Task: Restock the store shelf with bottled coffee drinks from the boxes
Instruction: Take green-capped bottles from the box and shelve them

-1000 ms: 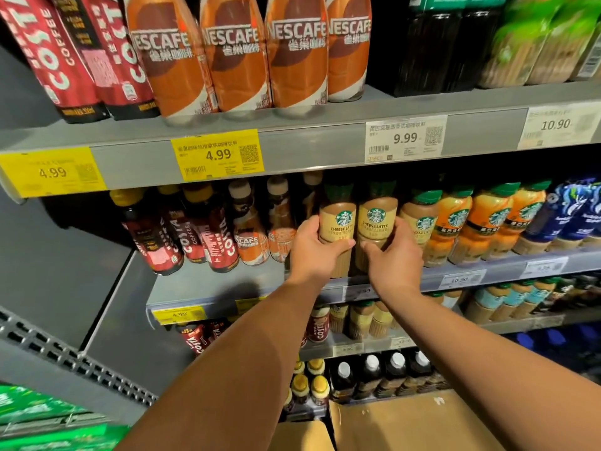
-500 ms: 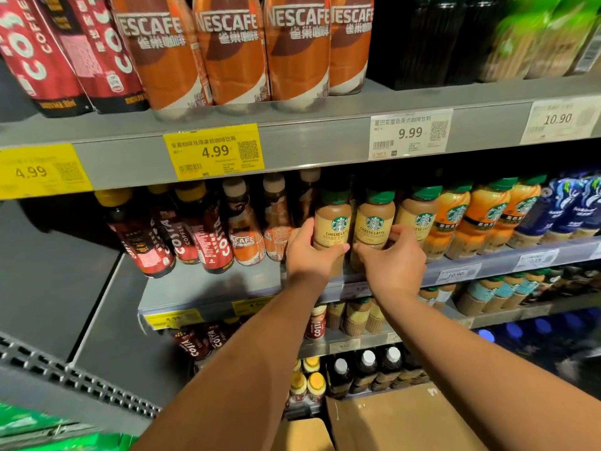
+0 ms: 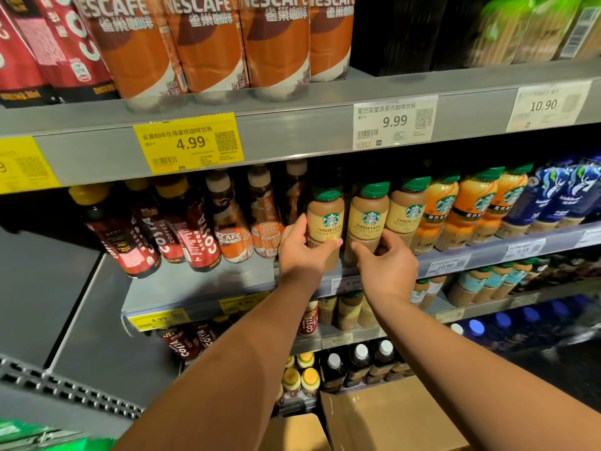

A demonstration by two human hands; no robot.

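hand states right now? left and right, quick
Left hand: grips the leftmost Cheese Latte bottle.
Right hand: grips the second Cheese Latte bottle beside it.

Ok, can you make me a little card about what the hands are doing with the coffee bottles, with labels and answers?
place: middle store shelf
left hand: grips the first Cheese Latte bottle
right hand: grips the second Cheese Latte bottle, close beside the first
caps: green
to the right: third Cheese Latte bottle, then orange Starbucks bottles
to the left: Nescafe bottles
white price tag above: 9.99
down below: cardboard box
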